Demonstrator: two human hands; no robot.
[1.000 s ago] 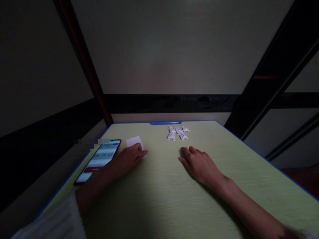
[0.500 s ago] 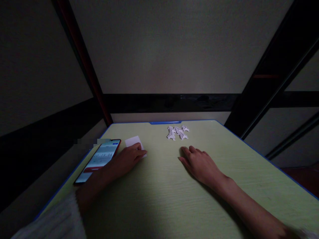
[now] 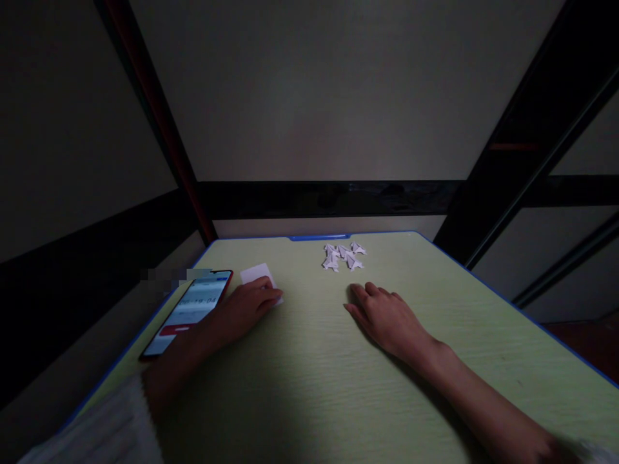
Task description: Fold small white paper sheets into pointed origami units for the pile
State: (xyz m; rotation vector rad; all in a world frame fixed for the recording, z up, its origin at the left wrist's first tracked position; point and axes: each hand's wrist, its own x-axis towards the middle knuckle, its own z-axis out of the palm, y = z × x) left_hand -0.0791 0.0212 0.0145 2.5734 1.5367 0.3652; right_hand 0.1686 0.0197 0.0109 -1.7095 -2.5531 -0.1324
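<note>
On the left part of the table, a square of white paper (image 3: 252, 273) lies partly covered by my left hand (image 3: 251, 301). The fingers of that hand are bent and close together on the paper's near edge; whether it is one sheet or a small stack I cannot tell. My right hand (image 3: 387, 316) rests on the table with nothing in it, thumb apart from the curved fingers. Beyond it sits a cluster of several small folded white paper figures (image 3: 341, 255), none of them touched by either hand.
A smartphone (image 3: 196, 306) in a red case lies left of my left hand, its screen showing a timer; my left forearm covers part of it. The pale green table (image 3: 309, 361) has a blue rim and stands close to a wall (image 3: 319, 96).
The whole view has shifted very slightly. Both hands, the paper and the folded figures keep their places on the table.
</note>
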